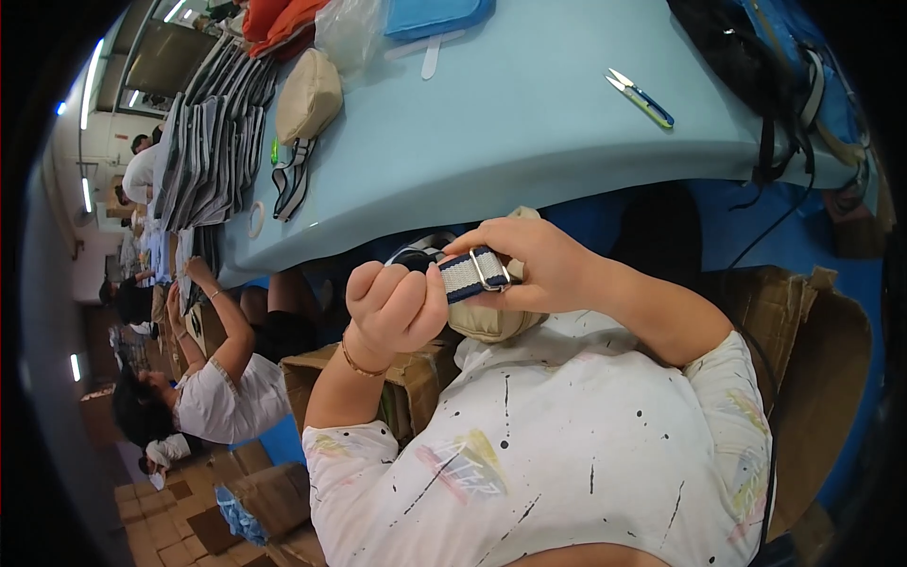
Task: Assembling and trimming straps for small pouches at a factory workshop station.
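A white webbing strap (463,274) with dark blue edges stretches between my hands in front of my chest. My left hand (397,307) is closed in a fist at the strap's left end. On the other side, my right hand (539,263) grips the strap, thumb below and fingers above, beside a metal slide buckle (487,268) threaded on it. Beneath the right hand hangs a beige pouch (496,321), partly covered by that hand and the strap. More of the striped strap loops behind my left hand, mostly hidden.
The table (529,104) has a light blue cover. On it lie thread snips (642,99), another beige pouch (309,96) with striped strap, a blue bag (435,14) and stacked grey pieces (213,142). Cardboard boxes (817,378) flank me; a co-worker (231,392) sits left.
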Available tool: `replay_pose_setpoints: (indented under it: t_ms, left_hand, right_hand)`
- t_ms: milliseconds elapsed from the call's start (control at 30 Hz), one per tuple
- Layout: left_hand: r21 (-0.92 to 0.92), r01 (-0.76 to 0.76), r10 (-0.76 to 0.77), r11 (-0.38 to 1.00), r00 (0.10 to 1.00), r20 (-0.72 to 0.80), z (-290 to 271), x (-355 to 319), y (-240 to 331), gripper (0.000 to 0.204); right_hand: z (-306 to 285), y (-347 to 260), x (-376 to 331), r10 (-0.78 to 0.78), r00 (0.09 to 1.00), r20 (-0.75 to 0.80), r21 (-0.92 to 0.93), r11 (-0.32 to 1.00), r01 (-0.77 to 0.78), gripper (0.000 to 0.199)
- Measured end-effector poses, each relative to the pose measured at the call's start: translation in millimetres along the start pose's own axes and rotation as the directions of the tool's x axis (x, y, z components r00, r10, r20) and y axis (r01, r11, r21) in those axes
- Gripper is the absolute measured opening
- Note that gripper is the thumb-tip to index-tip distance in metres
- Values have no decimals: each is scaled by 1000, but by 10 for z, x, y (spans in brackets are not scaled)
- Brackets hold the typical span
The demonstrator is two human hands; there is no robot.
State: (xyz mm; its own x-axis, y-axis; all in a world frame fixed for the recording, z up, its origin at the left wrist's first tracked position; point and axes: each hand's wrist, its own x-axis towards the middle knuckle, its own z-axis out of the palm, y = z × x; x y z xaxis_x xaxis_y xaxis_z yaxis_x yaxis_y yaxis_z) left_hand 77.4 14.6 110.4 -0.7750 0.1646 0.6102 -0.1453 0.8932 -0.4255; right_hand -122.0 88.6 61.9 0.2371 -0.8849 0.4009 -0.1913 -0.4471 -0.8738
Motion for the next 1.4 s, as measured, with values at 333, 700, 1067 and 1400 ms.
replay_pose_setpoints:
  t_ms: [333, 700, 1067, 1400]
  left_hand:
    - [-567, 812, -342, -135, 499, 796, 289, -209, 147, 22]
    - [-471, 382, -333, 795, 924, 186, -60, 113, -134, 18]
    - [-737, 670, -147, -87, 723, 675, -228, -355, 24, 24]
    - [-712, 692, -248, -116, 674, 695, 152, 15, 285, 61]
  right_hand:
    - [-136, 81, 20, 180, 984, -12, -17, 983, -180, 42]
    - [-279, -178, 228, -283, 959, 9, -242, 930, 277, 40]
    - [-330, 227, -150, -84, 978, 191, 210, 977, 43, 36]
    - [-249, -64, -161, 1, 999, 52, 189, 982, -10, 59]
